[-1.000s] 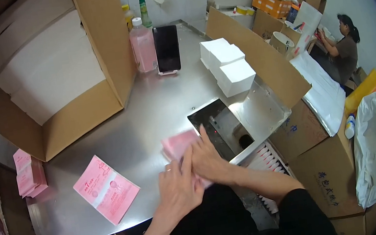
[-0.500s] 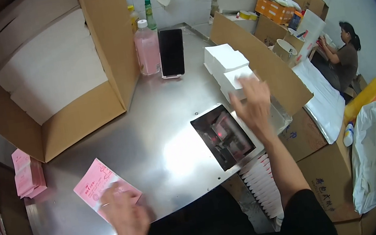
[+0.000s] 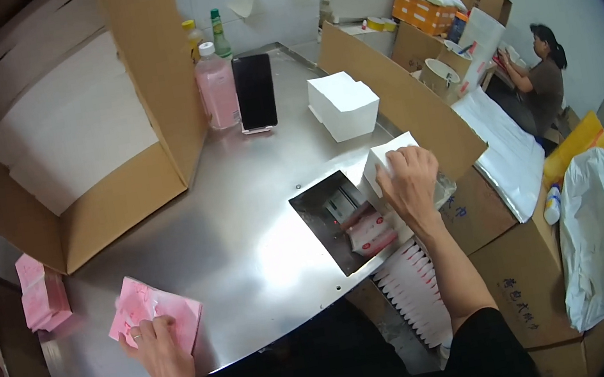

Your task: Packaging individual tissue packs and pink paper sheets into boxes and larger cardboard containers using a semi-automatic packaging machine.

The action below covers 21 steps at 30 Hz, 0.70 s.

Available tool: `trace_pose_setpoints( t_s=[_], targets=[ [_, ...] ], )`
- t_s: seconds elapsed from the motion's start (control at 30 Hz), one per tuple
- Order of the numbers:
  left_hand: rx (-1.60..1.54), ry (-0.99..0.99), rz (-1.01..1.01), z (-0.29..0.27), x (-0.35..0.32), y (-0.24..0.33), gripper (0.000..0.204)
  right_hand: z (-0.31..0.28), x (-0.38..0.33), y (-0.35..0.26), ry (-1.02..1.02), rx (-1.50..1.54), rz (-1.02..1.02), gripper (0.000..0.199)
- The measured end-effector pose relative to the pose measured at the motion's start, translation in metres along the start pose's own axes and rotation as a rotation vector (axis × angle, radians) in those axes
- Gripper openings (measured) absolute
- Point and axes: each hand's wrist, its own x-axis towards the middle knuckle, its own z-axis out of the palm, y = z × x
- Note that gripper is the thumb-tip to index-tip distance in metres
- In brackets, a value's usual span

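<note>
My left hand (image 3: 158,349) rests at the near left of the metal table, fingers bent and pinching a pink printed packaging bag (image 3: 166,305) on a flat stack; the upper one looks wrinkled. My right hand (image 3: 413,183) grips a stack of white folded tissues (image 3: 394,145) from above, beside a rectangular opening (image 3: 314,214) in the tabletop. Inside that opening lie a pink packet (image 3: 371,234) and some machine parts. Farther back stands another white tissue stack (image 3: 345,110), apart from my right hand.
A large carton (image 3: 118,202) of white stacks stands at the left, near a pink bundle (image 3: 44,296). Behind are a phone on a stand (image 3: 255,93) and a pink-filled bottle (image 3: 216,91). A cardboard flap (image 3: 405,93) borders the right. Another person (image 3: 543,87) sits far right.
My right hand has closed on a tissue stack and drawn it nearer, away from the other white stack. My left fingers have settled on the pink bag; the opening now shows a pink packet clearly.
</note>
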Motion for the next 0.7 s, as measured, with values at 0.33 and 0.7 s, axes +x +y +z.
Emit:
trace_pose_setpoints(
  t_s=[0.33,0.7],
  targets=[
    [-0.304,-0.032,0.342,0.059,0.023,0.093,0.032,0.007,-0.001,0.008,-0.178,0.169,0.100,0.015],
    [-0.487,-0.078,0.441,0.060,0.024,0.104,0.064,-0.066,-0.106,-0.127,-0.094,0.803,-0.793,0.043]
  ],
)
